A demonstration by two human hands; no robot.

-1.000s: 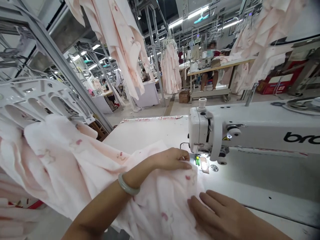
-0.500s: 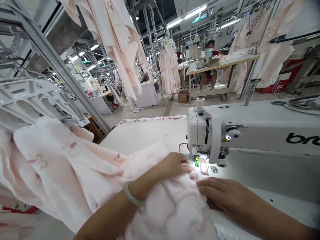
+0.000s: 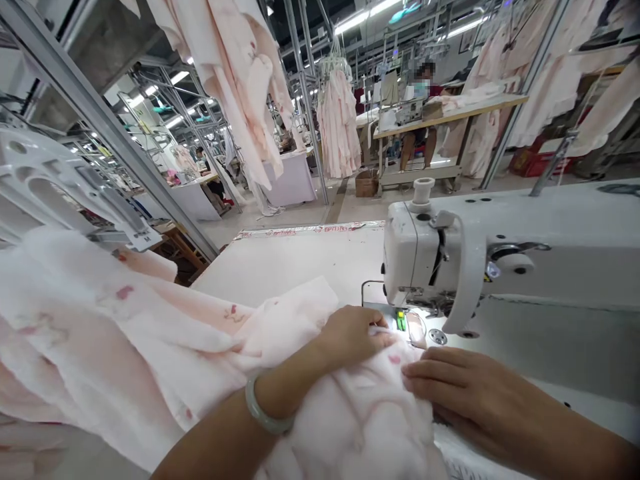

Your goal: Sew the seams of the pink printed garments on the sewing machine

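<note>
Pale pink fleecy fabric (image 3: 370,413) with small printed motifs lies bunched on the white sewing table, its edge close to the needle area. My left hand (image 3: 353,337), with a bangle at its wrist, pinches the fabric's edge just left of the needle area. My right hand (image 3: 465,380) is closed on the same fabric at its right side, fingertips pressed together on the cloth; the thumb is hidden. Just beyond both hands is the lit needle area of a white sewing machine (image 3: 415,247), with a small green part (image 3: 401,320) beside it.
White plastic hangers (image 3: 75,187) carry more of the pink fabric at left. A metal post (image 3: 115,140) slants behind them. Pink garments (image 3: 340,123) hang across the aisle, where a person sits at another sewing table (image 3: 450,120). The white tabletop (image 3: 290,257) extends behind the fabric.
The view has shifted slightly, so the machine head appears larger and further right. Both hands keep their hold on the fabric and have barely moved relative to the needle area.
</note>
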